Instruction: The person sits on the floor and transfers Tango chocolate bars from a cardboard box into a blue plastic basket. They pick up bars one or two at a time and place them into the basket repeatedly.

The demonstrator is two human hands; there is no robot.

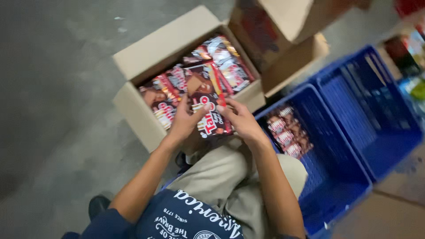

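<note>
Both hands hold one dark brown and red snack packet (pixel 207 99) over the near edge of an open cardboard box (pixel 146 119). My left hand (pixel 185 120) grips the packet's left side, and my right hand (pixel 241 120) grips its right side. Inside the box lie several more packets (pixel 221 59) of the same kind. To the right, a blue plastic crate (pixel 336 177) has several similar packets (pixel 288 130) stacked at its far end.
A second blue crate (pixel 376 110) stands behind the first, at the right. Another open cardboard box (pixel 283 40) sits behind the first box. Grey concrete floor (pixel 57 88) spreads to the left. My bent knee in beige trousers is below the hands.
</note>
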